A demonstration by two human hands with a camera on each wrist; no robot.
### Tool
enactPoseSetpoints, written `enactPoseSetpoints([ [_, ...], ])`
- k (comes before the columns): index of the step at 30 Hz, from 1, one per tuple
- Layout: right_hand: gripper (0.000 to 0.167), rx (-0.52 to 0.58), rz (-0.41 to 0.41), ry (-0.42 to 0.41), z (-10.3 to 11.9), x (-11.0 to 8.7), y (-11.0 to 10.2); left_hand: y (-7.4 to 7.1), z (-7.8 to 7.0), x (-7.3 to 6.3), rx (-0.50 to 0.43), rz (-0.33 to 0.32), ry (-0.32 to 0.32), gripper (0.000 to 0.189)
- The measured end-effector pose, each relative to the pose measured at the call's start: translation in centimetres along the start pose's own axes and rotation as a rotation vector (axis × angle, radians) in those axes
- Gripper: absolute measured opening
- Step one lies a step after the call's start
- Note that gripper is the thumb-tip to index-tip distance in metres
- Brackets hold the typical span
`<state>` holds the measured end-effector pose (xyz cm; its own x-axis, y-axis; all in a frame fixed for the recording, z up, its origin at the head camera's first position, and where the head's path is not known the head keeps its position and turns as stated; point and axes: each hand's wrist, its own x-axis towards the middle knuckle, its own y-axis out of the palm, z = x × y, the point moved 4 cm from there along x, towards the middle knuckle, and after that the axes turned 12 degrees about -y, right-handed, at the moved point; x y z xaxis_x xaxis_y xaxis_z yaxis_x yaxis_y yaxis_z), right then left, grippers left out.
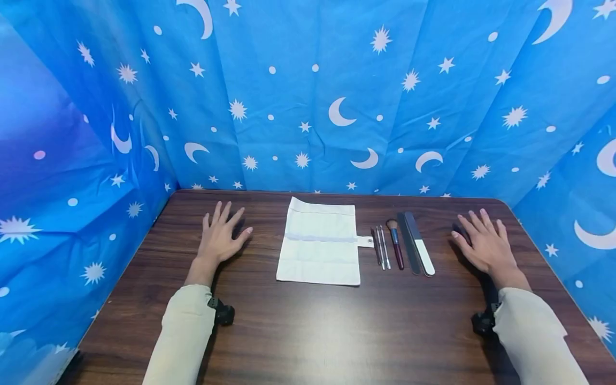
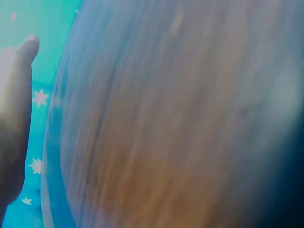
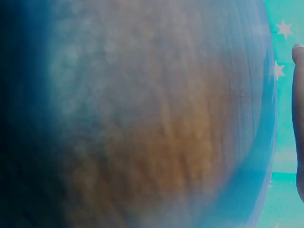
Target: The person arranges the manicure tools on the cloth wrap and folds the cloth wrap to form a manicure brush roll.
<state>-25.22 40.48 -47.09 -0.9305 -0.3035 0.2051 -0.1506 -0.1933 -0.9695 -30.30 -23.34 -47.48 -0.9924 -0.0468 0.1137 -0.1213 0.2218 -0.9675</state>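
Cloth (image 1: 289, 91), blue and printed with white moons, stars and dots, hangs in creases behind and along both sides of the worktop (image 1: 317, 342) in my head view. The worktop is dark, wood-grained and round-cornered, with a soft glare near its middle. My left grip (image 1: 222, 235) rests palm down with fingers apart; my right grip (image 1: 486, 243) lies likewise. Between them a white fabric pouch (image 1: 320, 262) lies flat, roughly rectangular, creased across, its snap tab (image 1: 365, 241) pointing right. Beside the tab come a thin dark tool (image 1: 376, 246), two slim shiny metal tools (image 1: 385, 248), a brush (image 1: 395, 243) with blue collar and dark red handle, a dark flat file (image 1: 408, 245) and a round-ended dark-and-white file (image 1: 420, 243), nearest my right grip yet apart from it.

From the left wrist, part of my left grip edges in before the starry cloth, with the worktop a streaky brown blur.

From the right wrist, only a sliver of my right grip shows at the edge; the worktop blurs again, darkening leftward.
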Motion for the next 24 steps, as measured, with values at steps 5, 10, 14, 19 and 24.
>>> enactPoseSetpoints([
  [5,0.056,0.007,-0.059,-0.002,0.5,0.2,-0.3,0.2,-1.5,-0.6,-0.145,0.042,-0.027,0.067],
  [10,0.05,0.168,-0.121,0.053,1.6,0.8,-0.9,0.3,-3.4,-1.2,-0.393,0.091,-0.079,0.055],
  [14,0.046,0.308,-0.131,0.091,2.9,1.5,-1.5,0.2,-5.1,-1.5,-0.544,0.125,-0.076,0.044],
  [19,0.04,0.366,-0.123,0.1,4.6,2.1,-1.7,0.3,-7.3,-1.8,-0.651,0.23,-0.085,0.039],
  [24,0.035,0.405,-0.08,0.134,6.1,2.5,-1.3,1.1,-8.9,-1.8,-0.744,0.325,-0.139,0.038],
])
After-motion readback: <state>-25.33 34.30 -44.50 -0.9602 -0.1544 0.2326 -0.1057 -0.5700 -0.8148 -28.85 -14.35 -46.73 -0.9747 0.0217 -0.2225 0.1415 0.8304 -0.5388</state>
